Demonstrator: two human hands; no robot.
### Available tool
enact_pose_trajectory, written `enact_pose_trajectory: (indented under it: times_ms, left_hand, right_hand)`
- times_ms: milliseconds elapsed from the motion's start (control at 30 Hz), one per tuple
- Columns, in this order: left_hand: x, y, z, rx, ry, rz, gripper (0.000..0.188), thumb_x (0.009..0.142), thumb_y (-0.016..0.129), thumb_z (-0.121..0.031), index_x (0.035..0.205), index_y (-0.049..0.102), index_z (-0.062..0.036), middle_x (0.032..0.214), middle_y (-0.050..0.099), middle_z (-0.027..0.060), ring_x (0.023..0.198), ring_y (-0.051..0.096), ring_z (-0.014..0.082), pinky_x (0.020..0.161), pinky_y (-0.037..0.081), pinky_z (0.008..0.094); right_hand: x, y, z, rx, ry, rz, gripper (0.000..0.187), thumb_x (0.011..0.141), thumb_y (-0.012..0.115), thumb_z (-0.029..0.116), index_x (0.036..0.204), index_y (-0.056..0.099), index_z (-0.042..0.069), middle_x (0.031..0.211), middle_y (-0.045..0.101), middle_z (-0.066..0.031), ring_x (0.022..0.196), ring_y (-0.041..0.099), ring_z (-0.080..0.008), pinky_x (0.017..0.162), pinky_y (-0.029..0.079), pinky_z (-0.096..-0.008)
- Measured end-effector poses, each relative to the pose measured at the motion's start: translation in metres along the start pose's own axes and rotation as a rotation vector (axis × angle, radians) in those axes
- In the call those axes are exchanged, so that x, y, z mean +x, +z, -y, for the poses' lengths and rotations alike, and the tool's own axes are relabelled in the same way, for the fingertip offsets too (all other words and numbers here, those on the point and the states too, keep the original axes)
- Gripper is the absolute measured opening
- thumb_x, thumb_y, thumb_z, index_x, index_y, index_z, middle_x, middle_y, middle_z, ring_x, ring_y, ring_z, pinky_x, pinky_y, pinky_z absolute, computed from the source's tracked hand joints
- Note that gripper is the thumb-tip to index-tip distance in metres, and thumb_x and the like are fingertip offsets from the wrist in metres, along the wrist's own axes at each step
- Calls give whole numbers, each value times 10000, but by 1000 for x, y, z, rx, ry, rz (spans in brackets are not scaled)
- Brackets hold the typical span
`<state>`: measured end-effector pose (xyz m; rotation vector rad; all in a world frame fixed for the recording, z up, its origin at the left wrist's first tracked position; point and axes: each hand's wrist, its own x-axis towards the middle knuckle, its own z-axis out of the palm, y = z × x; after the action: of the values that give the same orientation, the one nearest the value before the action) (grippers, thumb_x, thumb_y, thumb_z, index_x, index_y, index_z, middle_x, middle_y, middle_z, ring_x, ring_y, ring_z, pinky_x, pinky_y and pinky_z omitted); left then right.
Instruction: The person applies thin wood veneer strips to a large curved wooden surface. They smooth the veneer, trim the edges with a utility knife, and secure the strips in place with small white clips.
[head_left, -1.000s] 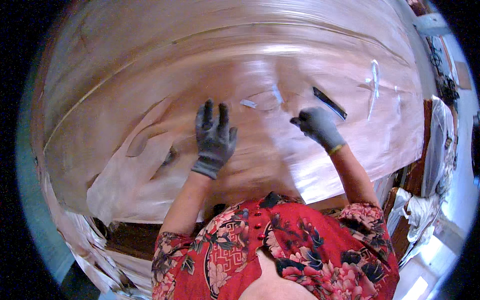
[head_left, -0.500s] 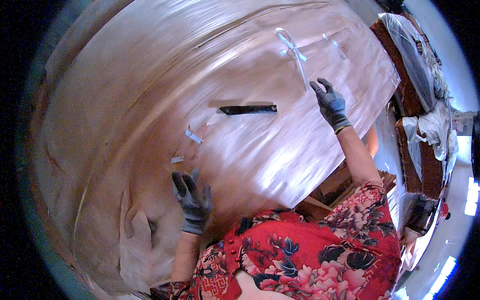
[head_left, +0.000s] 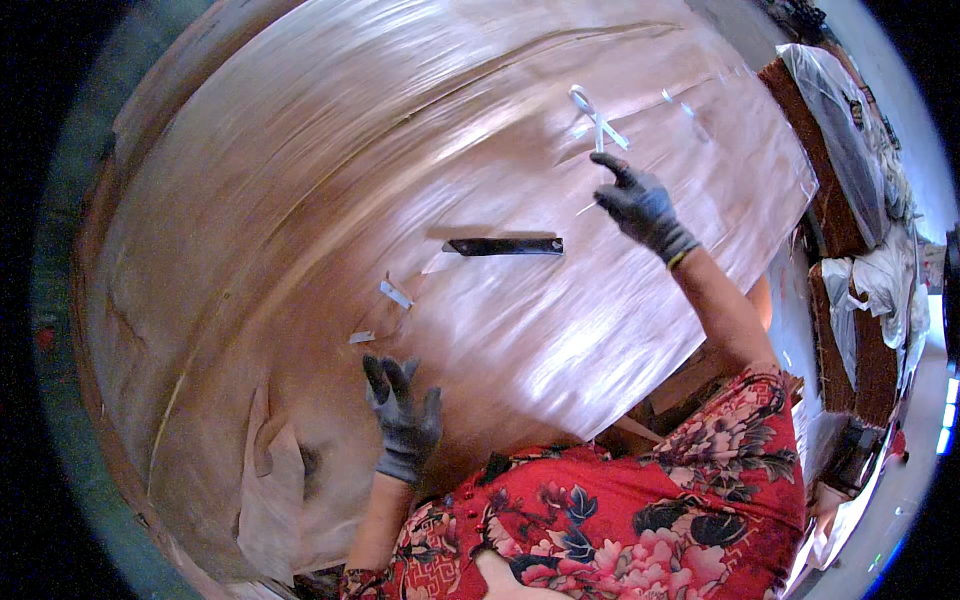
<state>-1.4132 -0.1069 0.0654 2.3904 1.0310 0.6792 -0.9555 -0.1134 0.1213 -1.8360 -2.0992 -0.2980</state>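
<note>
A broad, shiny brown sheet, perhaps wood veneer (head_left: 330,250), spreads before me. My right hand (head_left: 640,208), in a dark grey glove, reaches over the tail of a looped white strip (head_left: 598,118). Its index finger meets the strip, with the other fingers bent and apart from it; no firm grip shows. My left hand (head_left: 405,420), also gloved, hovers near the sheet's near side with fingers spread and nothing in them. Between the hands lies a black-handled knife (head_left: 510,246), its blade end pointing left. Two small white strip pieces (head_left: 396,294) lie beyond my left hand.
Brown stacks (head_left: 830,190) partly draped in clear plastic stand along the right side. A pale torn flap (head_left: 272,485) lies at the sheet's near left. Small white bits (head_left: 668,96) lie toward the far right. Another person's arm (head_left: 825,505) shows at lower right.
My right hand has moved left and onto the white strip's tail, its fingers bending more. My left hand has shifted slightly right and nearer. The whole view has shifted a little.
</note>
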Motion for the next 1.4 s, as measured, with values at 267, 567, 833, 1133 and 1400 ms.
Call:
enact_pose_trajectory:
  times_ms: [267,567,833,1133,1400]
  left_hand:
    - [82,-24,-54,-594,-73,-19,971,725,751,-155,1427,104,22,1320,415,193,1036,551,214,944,372,338]
    - [84,-33,-57,-862,-235,-254,875,751,673,35,1437,133,-26,1039,606,98,860,564,108,927,414,293]
    - [69,-44,-36,-1250,-663,-282,697,812,621,18,1394,239,26,936,634,82,978,563,149,879,451,302]
    - [62,-43,-11,-1226,-825,-341,704,771,684,-17,1358,302,56,1115,574,127,1115,499,204,957,400,345]
    - [74,-80,4,-239,55,-273,1191,622,726,-546,1441,35,-26,1307,447,229,1233,434,268,1095,162,445]
  right_hand:
    - [25,-36,164,829,254,65,132,696,712,105,777,625,46,1049,612,-103,979,576,-257,824,450,-352]
    - [37,-19,237,812,218,266,198,753,667,287,803,661,95,1101,591,-85,1061,507,-281,905,367,-389]
    - [38,1,264,750,85,238,244,781,656,250,939,639,65,929,627,-111,954,565,-287,836,405,-382]
    - [32,14,278,914,240,14,321,885,509,294,1047,605,34,996,633,-140,949,570,-308,855,412,-374]
    - [76,20,237,1255,26,453,317,948,450,280,1034,629,33,1064,626,-94,1122,500,-259,961,366,-379]
